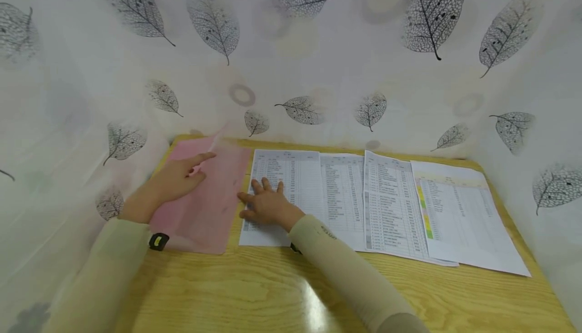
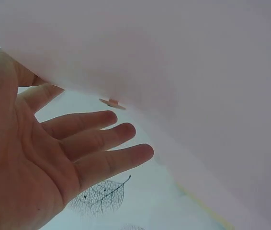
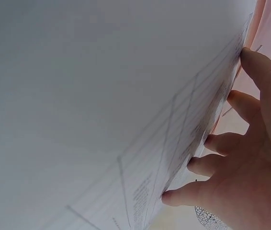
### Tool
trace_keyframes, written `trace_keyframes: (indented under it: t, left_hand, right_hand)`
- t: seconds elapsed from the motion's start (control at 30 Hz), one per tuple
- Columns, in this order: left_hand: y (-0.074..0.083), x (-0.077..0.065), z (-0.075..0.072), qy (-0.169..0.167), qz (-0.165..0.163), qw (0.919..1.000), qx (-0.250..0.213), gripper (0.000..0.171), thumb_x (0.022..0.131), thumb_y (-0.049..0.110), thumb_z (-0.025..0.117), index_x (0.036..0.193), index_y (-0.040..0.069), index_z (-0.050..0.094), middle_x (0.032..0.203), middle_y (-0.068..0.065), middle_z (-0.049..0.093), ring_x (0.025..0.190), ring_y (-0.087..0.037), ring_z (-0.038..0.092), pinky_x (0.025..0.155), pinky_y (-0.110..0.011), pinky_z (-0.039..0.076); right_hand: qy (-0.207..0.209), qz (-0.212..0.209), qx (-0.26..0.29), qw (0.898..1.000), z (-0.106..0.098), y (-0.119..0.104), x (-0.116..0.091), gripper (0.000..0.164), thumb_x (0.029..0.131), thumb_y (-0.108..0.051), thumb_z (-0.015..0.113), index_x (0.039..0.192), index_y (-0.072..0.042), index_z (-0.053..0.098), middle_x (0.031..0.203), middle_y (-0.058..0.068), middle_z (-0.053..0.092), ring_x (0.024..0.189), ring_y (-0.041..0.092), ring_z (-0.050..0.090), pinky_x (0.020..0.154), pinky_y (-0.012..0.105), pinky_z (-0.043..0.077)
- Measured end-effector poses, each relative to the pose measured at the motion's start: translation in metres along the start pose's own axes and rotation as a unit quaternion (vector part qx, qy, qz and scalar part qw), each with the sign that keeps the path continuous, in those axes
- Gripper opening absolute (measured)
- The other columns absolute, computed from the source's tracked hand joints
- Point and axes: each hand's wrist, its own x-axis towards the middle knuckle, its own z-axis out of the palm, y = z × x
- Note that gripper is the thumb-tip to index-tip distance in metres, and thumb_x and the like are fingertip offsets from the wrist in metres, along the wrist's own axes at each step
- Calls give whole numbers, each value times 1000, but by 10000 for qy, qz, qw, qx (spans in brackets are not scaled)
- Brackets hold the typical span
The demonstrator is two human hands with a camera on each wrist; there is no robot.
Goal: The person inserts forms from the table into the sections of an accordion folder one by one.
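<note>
The pink folder point(image 1: 204, 217) lies at the left of the table, its cover partly lifted. My left hand point(image 1: 175, 179) is over it; in the left wrist view the thumb and forefinger pinch the edge of the pink cover point(image 2: 183, 86). The other three fingers stretch out straight beneath. A small orange piece point(image 2: 112, 103) shows at that edge. My right hand point(image 1: 268, 205) rests with spread fingers on the leftmost printed sheet point(image 1: 302, 191). In the right wrist view its fingertips point(image 3: 171, 197) touch the paper along its edge, beside the pink folder.
More printed sheets overlap in a row to the right: a second sheet point(image 1: 343, 196), a third sheet point(image 1: 395, 211) and one with coloured cells point(image 1: 473, 232). They lie on a wooden table point(image 1: 236, 292). A leaf-patterned white curtain point(image 1: 318, 70) encloses the back and sides.
</note>
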Motion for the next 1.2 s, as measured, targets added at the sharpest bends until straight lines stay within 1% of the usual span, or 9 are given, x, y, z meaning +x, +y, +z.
trace_keyframes:
  t: [0.07,0.2,0.5,0.6,0.73,0.83,0.87,1.03,1.2]
  left_hand:
    - [-3,-1,-4,105,89,9999,16,52,106,16,52,157,7,47,97,-30,72,104,-49,72,79,-52,59]
    - [-7,-5,-14,33,-84,10000,-37,53,107,19,52,159,11,46,139,-36,60,127,-53,62,93,-60,56]
    - [-15,-14,-42,-317,-695,9945,-720,59,111,25,45,168,20,30,165,-31,33,148,-57,38,104,-66,47]
    - [-17,-16,-43,-310,-718,9919,-1002,59,112,24,46,168,20,29,169,-28,28,150,-57,34,95,-56,51]
    - [-19,-14,-38,-260,-727,9876,-1370,58,111,20,46,167,18,31,162,-26,37,120,-43,60,68,-34,49]
    - [-20,-12,-34,-222,-690,9854,-1541,58,110,16,47,166,16,33,156,-26,40,94,-31,56,58,-28,44]
    - [-20,-11,-33,-207,-656,9856,-1542,58,110,16,47,166,15,33,157,-26,38,103,-31,56,59,-28,44]
    - [-21,-11,-30,-150,-641,9851,-1586,58,109,15,47,166,14,34,150,-25,42,81,-18,50,59,-29,43]
    - [-18,-14,-32,-32,-768,9836,-1630,57,109,16,48,165,17,36,84,-6,53,56,-9,36,56,-28,40]
  right_hand:
    - [-2,20,32,10000,0,0,-1,64,106,-60,48,165,-40,33,176,12,14,163,44,10,121,78,11]
    - [1,26,80,10000,0,-1,-2,64,106,-60,48,165,-40,34,176,12,14,163,43,9,121,78,11]
    - [18,-12,118,9999,1,0,-1,64,106,-60,48,165,-39,34,176,12,14,163,44,9,120,79,10]
    - [35,-6,117,9999,1,1,-1,64,106,-60,48,165,-39,34,176,12,14,163,44,9,121,79,10]
    - [41,-13,108,9999,1,1,-1,64,106,-60,48,165,-39,34,176,12,15,162,44,10,121,79,11]
    - [59,-2,82,9999,1,0,-1,63,106,-60,48,165,-39,34,176,12,15,162,44,11,121,79,11]
    - [68,0,68,10000,1,0,-1,63,106,-60,48,165,-39,34,176,12,15,162,44,11,121,79,12]
    - [87,22,20,10000,1,-1,0,64,106,-60,49,165,-39,35,176,12,17,162,45,13,121,79,13]
    - [75,43,14,10000,-1,-2,0,65,105,-59,51,165,-39,35,175,12,17,162,45,13,121,78,12]
